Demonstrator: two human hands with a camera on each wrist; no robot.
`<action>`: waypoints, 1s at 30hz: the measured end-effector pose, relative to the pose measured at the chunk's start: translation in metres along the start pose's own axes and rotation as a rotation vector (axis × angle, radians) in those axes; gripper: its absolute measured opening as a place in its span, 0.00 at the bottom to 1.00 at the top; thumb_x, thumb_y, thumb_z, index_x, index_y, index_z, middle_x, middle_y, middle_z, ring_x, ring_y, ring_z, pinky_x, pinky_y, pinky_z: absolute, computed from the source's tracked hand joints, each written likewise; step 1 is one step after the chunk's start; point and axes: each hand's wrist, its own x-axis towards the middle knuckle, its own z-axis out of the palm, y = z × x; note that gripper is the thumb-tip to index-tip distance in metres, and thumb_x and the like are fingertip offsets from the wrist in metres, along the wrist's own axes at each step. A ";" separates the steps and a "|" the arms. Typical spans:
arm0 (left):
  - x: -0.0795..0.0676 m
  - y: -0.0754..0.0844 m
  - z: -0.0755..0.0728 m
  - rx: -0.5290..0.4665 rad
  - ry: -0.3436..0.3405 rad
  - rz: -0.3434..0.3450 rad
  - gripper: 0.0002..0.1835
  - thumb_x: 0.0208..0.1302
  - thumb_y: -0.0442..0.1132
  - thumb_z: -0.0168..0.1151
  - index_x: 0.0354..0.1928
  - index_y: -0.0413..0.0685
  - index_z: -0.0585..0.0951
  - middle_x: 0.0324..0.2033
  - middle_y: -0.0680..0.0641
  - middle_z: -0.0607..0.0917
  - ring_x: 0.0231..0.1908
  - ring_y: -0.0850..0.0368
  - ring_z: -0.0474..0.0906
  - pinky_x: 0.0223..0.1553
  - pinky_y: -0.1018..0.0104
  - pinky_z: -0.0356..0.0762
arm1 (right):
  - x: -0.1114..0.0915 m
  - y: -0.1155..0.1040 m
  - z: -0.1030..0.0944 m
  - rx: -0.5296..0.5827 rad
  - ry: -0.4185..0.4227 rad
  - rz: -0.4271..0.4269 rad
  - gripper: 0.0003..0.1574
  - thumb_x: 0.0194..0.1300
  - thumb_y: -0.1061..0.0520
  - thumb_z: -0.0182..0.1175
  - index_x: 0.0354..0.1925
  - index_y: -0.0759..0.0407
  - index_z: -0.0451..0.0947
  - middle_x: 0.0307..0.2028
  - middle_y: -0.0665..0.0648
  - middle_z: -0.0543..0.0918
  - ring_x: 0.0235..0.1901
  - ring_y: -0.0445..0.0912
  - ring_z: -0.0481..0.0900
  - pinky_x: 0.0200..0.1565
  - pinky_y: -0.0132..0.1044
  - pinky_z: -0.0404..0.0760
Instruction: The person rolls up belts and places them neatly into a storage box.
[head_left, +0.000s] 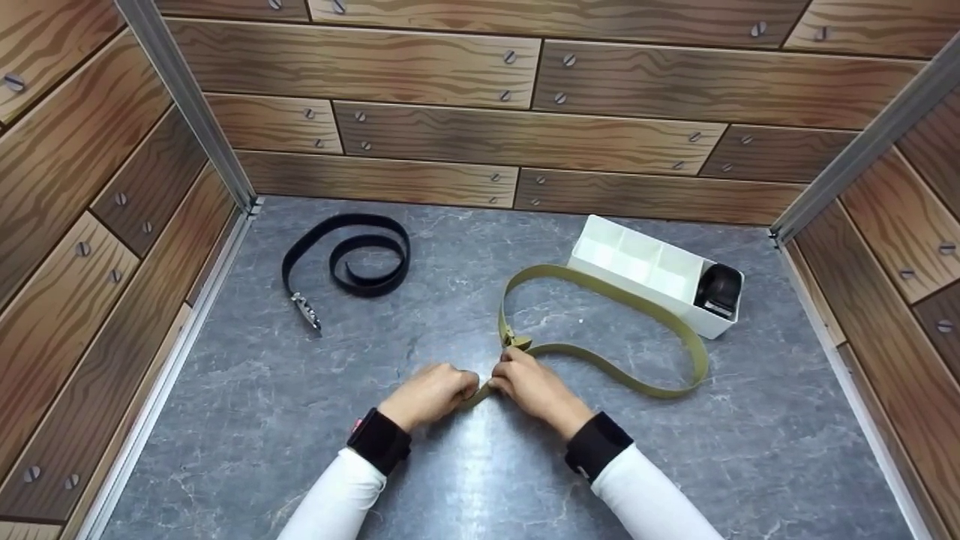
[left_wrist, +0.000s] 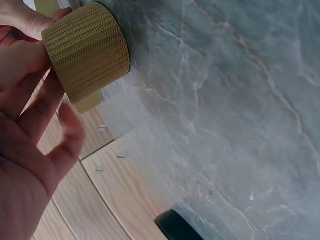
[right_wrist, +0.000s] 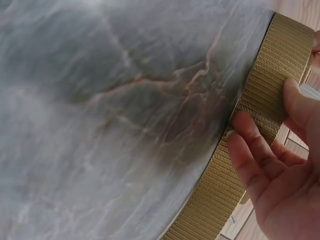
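An olive webbing belt [head_left: 600, 281] lies in a wide loop on the grey marbled surface, its buckle [head_left: 514, 339] just beyond my right hand. My left hand [head_left: 431, 391] pinches the belt near its end; the left wrist view shows the woven strap [left_wrist: 87, 52] bent over in a curve at the fingertips. Close beside it, my right hand [head_left: 536, 386] grips the strap a short way along, thumb on one side and fingers on the other, as the right wrist view shows on the webbing [right_wrist: 272, 70]. A short stretch of strap runs between the hands.
A black belt [head_left: 367, 289] with a silver buckle [head_left: 306, 312] lies coiled at the back left. At the back right stands a white compartment tray [head_left: 637, 277], with a rolled black belt [head_left: 718, 290] in its right compartment. Wood-patterned walls [head_left: 435, 127] enclose the back and sides.
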 end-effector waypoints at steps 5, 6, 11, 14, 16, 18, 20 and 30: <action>-0.001 0.000 -0.001 -0.071 0.007 0.007 0.10 0.55 0.26 0.63 0.24 0.48 0.76 0.18 0.59 0.70 0.19 0.64 0.66 0.21 0.73 0.63 | 0.001 0.001 0.000 -0.039 0.025 0.001 0.08 0.66 0.52 0.63 0.31 0.53 0.83 0.36 0.52 0.73 0.30 0.45 0.75 0.31 0.38 0.76; -0.001 0.000 0.000 -0.084 0.005 0.004 0.10 0.55 0.26 0.63 0.24 0.48 0.76 0.18 0.60 0.70 0.19 0.64 0.66 0.22 0.73 0.63 | 0.001 0.001 0.001 -0.043 0.022 -0.003 0.08 0.66 0.52 0.63 0.31 0.53 0.83 0.36 0.52 0.73 0.29 0.45 0.75 0.31 0.38 0.76; -0.003 -0.003 0.002 -0.153 -0.036 -0.044 0.06 0.56 0.28 0.62 0.31 0.48 0.80 0.22 0.60 0.76 0.21 0.67 0.69 0.25 0.74 0.67 | 0.001 0.002 0.001 -0.030 0.021 -0.031 0.07 0.66 0.53 0.64 0.33 0.54 0.84 0.36 0.52 0.73 0.29 0.44 0.75 0.31 0.38 0.76; -0.003 -0.006 0.003 -0.181 -0.072 -0.082 0.04 0.59 0.33 0.64 0.35 0.49 0.82 0.24 0.60 0.80 0.22 0.69 0.72 0.26 0.74 0.71 | 0.000 0.003 0.001 -0.020 0.015 -0.038 0.06 0.67 0.53 0.63 0.36 0.54 0.84 0.37 0.52 0.73 0.30 0.44 0.76 0.33 0.39 0.77; -0.002 -0.006 0.002 -0.178 -0.091 -0.095 0.01 0.60 0.35 0.66 0.34 0.49 0.84 0.23 0.60 0.80 0.22 0.68 0.72 0.27 0.74 0.72 | 0.000 0.004 0.001 -0.007 0.002 -0.046 0.08 0.68 0.53 0.62 0.41 0.55 0.84 0.38 0.52 0.74 0.32 0.44 0.76 0.34 0.39 0.77; -0.002 -0.007 0.002 -0.151 -0.091 -0.077 0.02 0.61 0.36 0.68 0.31 0.49 0.85 0.23 0.59 0.79 0.23 0.66 0.73 0.29 0.71 0.74 | -0.001 0.005 0.001 0.008 -0.016 -0.063 0.11 0.69 0.54 0.61 0.48 0.55 0.82 0.40 0.52 0.74 0.33 0.44 0.75 0.35 0.38 0.77; -0.002 -0.007 0.002 -0.116 -0.082 -0.060 0.04 0.62 0.36 0.67 0.29 0.50 0.86 0.23 0.58 0.80 0.24 0.63 0.75 0.31 0.67 0.76 | -0.001 0.005 0.001 0.031 -0.032 -0.087 0.17 0.70 0.55 0.60 0.56 0.52 0.78 0.42 0.52 0.74 0.35 0.43 0.75 0.37 0.38 0.77; -0.001 -0.011 0.004 -0.072 -0.005 -0.006 0.04 0.60 0.35 0.67 0.32 0.52 0.89 0.30 0.54 0.86 0.33 0.58 0.81 0.39 0.65 0.79 | -0.002 0.004 0.003 0.013 -0.001 -0.199 0.09 0.67 0.55 0.62 0.46 0.48 0.82 0.44 0.51 0.75 0.36 0.43 0.75 0.37 0.37 0.77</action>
